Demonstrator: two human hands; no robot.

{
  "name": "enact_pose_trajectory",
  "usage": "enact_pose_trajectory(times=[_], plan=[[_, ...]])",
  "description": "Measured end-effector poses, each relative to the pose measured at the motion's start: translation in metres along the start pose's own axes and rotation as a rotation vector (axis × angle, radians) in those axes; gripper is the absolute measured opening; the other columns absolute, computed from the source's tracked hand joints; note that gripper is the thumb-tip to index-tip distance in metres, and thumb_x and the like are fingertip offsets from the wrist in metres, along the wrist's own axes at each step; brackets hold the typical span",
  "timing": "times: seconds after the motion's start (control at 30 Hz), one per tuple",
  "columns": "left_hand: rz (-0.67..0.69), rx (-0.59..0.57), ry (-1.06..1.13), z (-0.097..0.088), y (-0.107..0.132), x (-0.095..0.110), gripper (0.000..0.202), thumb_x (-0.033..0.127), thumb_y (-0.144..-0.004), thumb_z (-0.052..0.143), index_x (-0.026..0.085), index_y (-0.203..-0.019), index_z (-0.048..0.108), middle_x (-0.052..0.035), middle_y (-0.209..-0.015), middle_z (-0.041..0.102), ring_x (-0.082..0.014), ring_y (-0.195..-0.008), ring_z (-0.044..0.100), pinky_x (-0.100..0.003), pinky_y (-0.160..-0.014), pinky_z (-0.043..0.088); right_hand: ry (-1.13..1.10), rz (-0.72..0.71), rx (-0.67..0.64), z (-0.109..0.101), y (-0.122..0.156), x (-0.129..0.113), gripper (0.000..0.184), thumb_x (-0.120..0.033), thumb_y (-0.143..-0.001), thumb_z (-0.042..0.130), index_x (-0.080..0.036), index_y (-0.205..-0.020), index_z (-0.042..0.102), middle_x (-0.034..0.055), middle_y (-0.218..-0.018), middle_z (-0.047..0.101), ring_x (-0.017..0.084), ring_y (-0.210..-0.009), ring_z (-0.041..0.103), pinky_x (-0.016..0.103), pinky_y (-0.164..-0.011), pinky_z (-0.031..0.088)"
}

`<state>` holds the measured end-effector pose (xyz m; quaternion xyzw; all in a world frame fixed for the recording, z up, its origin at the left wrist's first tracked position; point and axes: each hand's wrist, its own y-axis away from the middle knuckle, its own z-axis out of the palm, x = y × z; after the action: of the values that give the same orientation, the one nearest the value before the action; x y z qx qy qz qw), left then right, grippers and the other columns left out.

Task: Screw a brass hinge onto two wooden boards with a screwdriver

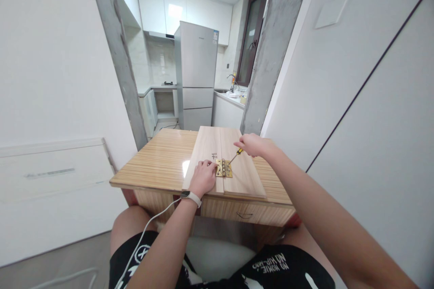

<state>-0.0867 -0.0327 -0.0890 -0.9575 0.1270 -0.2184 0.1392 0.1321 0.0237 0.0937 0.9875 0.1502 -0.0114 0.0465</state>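
One hinge [224,169], likely stiff, suits edge-holding, open left hand [204,176] at nine o'clock, right hand [254,144] gripping screwdriver [240,151] at two.

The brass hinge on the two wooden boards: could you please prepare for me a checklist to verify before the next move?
1. Brass hinge spans the seam between the left board and right board: ok.
2. Both boards lie on the wood-grain table: ok.
3. Left hand rests on the left board, fingers at the hinge's edge: ok.
4. Right hand holds the yellow-handled screwdriver: ok.
5. Screwdriver tip seated in a screw: cannot tell, too small.
6. White cable away from the hinge: ok.
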Motion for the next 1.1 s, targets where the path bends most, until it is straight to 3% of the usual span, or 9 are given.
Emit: enact_pose_trajectory(times=[0.13,0.23,0.33,0.43,0.53,0.7,0.87,1.1], plan=[[0.007,0.01,0.001,0.001,0.001,-0.001,0.039,0.025,-0.107,0.041,0.027,-0.134,0.07,-0.0119,-0.136,0.064,-0.0305,-0.125,0.052,-0.046,-0.106,0.046,-0.028,-0.063,0.068,0.0,0.001,0.005,0.017,-0.035,-0.099,0.07,-0.019,-0.103,0.076,0.0062,-0.091,0.081,0.019,-0.08,0.077,0.025,-0.074,0.05],[0.005,0.01,-0.001,0.002,0.001,-0.002,0.039,0.025,-0.107,0.042,0.027,-0.134,0.07,-0.012,-0.136,0.064,-0.0306,-0.125,0.052,-0.046,-0.106,0.046,-0.026,-0.118,0.103,-0.001,0.004,0.007,0.019,-0.029,-0.087,0.082,-0.022,-0.103,0.076,0.0058,-0.107,0.082,0.021,-0.1,0.076,0.023,-0.078,0.051],[0.006,0.013,0.002,0.002,0.0,-0.002,0.039,0.025,-0.107,0.042,0.027,-0.134,0.07,-0.012,-0.136,0.064,-0.0304,-0.124,0.053,-0.046,-0.106,0.046,-0.052,-0.095,0.055,0.0,0.004,0.006,0.021,-0.037,-0.092,0.078,-0.021,-0.105,0.074,0.0058,-0.094,0.082,0.021,-0.089,0.078,0.025,-0.075,0.051],[0.007,0.017,0.0,0.002,0.0,-0.002,0.039,0.025,-0.107,0.041,0.028,-0.134,0.07,-0.0115,-0.136,0.065,-0.0302,-0.124,0.053,-0.046,-0.106,0.046,-0.068,-0.02,-0.006,0.001,0.003,0.004,0.039,-0.054,-0.105,0.059,-0.018,-0.099,0.073,0.0061,-0.074,0.078,0.02,-0.063,0.074,0.028,-0.069,0.051],[0.004,0.012,-0.006,0.002,-0.001,-0.001,0.039,0.024,-0.107,0.042,0.028,-0.133,0.07,-0.0113,-0.136,0.065,-0.0304,-0.124,0.053,-0.046,-0.106,0.046,-0.081,-0.008,-0.022,0.002,0.002,0.003,0.045,-0.055,-0.109,0.051,-0.018,-0.095,0.073,0.0051,-0.071,0.076,0.018,-0.056,0.071,0.027,-0.066,0.05],[0.009,0.019,0.0,0.003,-0.001,-0.003,0.039,0.024,-0.106,0.042,0.027,-0.132,0.071,-0.0116,-0.136,0.065,-0.0306,-0.125,0.053,-0.046,-0.105,0.047,-0.057,-0.061,0.056,0.0,0.004,0.004,0.015,-0.034,-0.098,0.071,-0.02,-0.103,0.075,0.0041,-0.085,0.08,0.018,-0.073,0.076,0.026,-0.072,0.051],[0.001,0.017,0.002,0.004,-0.001,-0.003,0.038,0.026,-0.107,0.042,0.028,-0.132,0.071,-0.0115,-0.136,0.065,-0.0305,-0.125,0.053,-0.046,-0.105,0.046,-0.041,-0.137,0.116,-0.001,0.005,0.005,0.021,-0.02,-0.082,0.082,-0.023,-0.103,0.077,0.0053,-0.107,0.081,0.022,-0.1,0.075,0.024,-0.08,0.052],[-0.005,0.006,0.005,0.003,-0.001,-0.002,0.038,0.026,-0.107,0.042,0.028,-0.132,0.07,-0.0116,-0.136,0.064,-0.0301,-0.126,0.053,-0.046,-0.107,0.045,-0.082,-0.16,0.152,-0.003,0.004,0.016,0.02,-0.014,-0.082,0.075,-0.021,-0.1,0.076,0.0048,-0.108,0.08,0.02,-0.099,0.073,0.024,-0.081,0.051]])
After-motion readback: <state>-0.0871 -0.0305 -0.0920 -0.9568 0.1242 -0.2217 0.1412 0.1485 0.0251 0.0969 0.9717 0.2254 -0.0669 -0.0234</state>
